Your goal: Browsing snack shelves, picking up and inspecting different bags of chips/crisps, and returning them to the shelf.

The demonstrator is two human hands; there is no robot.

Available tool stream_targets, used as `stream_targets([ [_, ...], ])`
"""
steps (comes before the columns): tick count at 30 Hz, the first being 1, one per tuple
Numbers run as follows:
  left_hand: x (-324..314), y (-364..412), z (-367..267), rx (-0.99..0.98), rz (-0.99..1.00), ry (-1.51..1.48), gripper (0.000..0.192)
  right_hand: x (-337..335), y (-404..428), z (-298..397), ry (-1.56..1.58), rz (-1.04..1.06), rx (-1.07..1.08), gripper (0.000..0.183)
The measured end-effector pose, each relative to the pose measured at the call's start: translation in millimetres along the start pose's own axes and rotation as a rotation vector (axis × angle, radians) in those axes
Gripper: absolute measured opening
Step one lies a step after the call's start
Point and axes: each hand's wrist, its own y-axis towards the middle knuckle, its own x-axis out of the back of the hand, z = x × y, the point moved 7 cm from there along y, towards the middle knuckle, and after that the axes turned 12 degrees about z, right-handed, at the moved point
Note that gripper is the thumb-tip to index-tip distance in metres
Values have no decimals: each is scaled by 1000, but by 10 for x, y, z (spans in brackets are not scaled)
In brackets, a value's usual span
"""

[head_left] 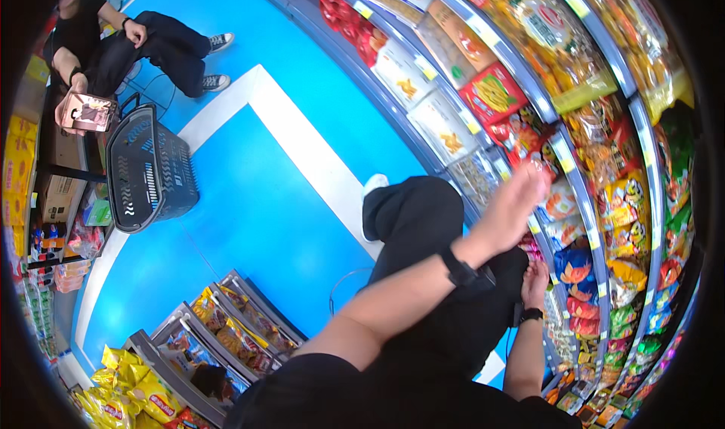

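Note:
My left hand [512, 208] is raised, blurred, in front of the snack shelves, near red snack packets [518, 131]. Nothing shows in it, and a black band circles that wrist. Lower down, my right hand [534, 282] is beside my knee, close to the lower shelf packets, its fingers bent; whether it holds anything is not clear. Blue snack bags [575, 270] stand on the shelf just right of it. Flat boxes with pictures of snacks [444, 131] lie on the shelf above and left of my raised hand.
A dark plastic shopping basket [184, 174] stands on the blue floor [272, 202] at the left. Beyond it a seated person [153, 44] holds a smartphone [90, 112]. A low rack [187, 324] with snack bags is at the lower left, with yellow bags [127, 395] beside it.

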Motion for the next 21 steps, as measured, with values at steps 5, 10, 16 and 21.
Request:
stream_targets([
  [5,-51,-835,1843,433,192,646,21,28,185,24,-79,-11,-57,8],
  [10,-284,-899,1951,556,706,715,12,-1,315,72,-148,22,-55,18],
  [16,72,-724,1873,666,462,801,25,-354,223,103,-239,15,-142,20],
  [21,20,-788,1883,678,514,792,23,-355,226,110,-210,31,-153,21],
])
